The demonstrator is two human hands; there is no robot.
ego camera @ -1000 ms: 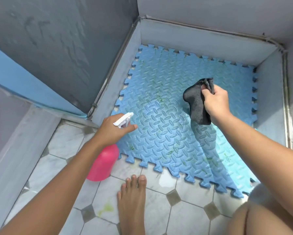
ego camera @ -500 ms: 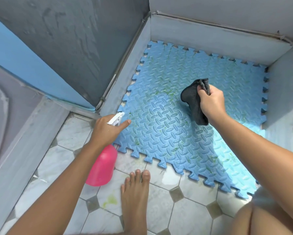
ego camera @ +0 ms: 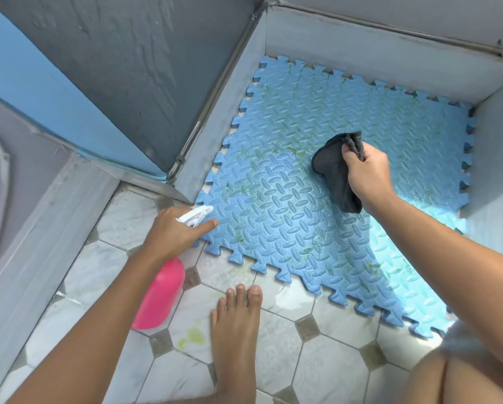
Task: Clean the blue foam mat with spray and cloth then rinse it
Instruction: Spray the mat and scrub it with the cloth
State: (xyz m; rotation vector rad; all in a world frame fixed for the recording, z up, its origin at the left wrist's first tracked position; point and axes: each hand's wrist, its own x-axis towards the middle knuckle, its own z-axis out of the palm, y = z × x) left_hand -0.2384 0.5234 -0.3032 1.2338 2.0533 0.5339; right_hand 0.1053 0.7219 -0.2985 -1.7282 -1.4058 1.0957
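Note:
The blue foam mat [ego camera: 288,205] lies flat in a corner, its ridged surface flecked with green smears. My left hand [ego camera: 176,228] grips a pink spray bottle [ego camera: 159,295] by its white trigger head [ego camera: 194,217], nozzle pointing over the mat's near left corner. My right hand [ego camera: 366,173] is closed on a dark grey cloth [ego camera: 334,173], which hangs down and rests on the mat near its middle.
Grey walls [ego camera: 375,51] enclose the mat on the far, left and right sides. White tiles with grey diamond insets [ego camera: 305,328] cover the near floor, with a green stain [ego camera: 192,338]. My bare foot [ego camera: 235,325] stands on the tiles before the mat's edge.
My left hand with the bottle has drawn back toward the mat's near left corner. My right hand and the cloth stay over the mat's middle. The view has shifted left.

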